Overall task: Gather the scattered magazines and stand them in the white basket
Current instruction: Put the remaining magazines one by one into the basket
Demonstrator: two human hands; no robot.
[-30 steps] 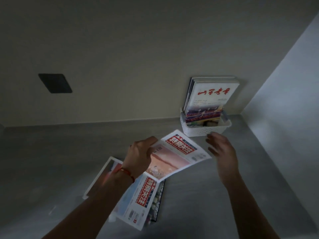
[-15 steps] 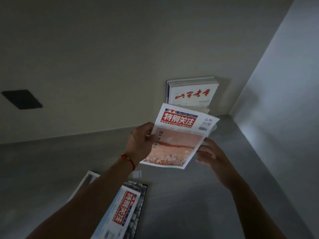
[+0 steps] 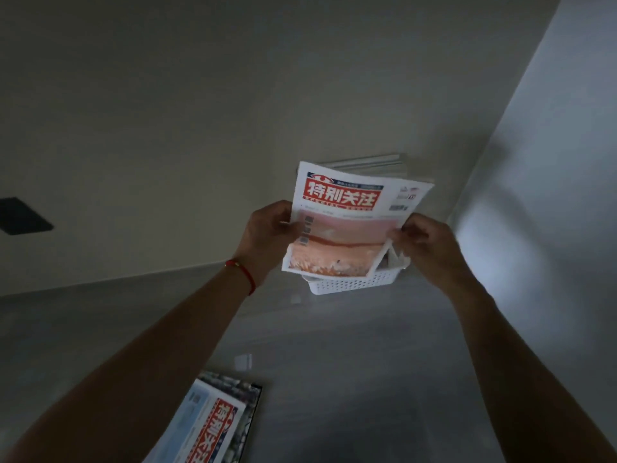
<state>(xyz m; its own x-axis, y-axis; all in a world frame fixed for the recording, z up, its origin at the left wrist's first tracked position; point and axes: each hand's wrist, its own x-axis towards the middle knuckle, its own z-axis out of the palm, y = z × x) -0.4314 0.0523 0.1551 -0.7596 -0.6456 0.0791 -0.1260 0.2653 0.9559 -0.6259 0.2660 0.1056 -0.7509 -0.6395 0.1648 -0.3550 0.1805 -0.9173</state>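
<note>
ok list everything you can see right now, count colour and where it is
held magazine: one, white cover with red title block and pinkish photo, upright in front of the basket, gripped on both side edges
white basket: one, white, on the floor in the corner, mostly hidden by the held magazine
magazines in basket: several, pale top edges only, standing behind the held one
magazines on floor: at least two, overlapping, bottom centre
dark panel: one, black, left wall
red cord: one, on left wrist
left hand: one, on the magazine's left edge
right hand: one, on its right edge
</note>
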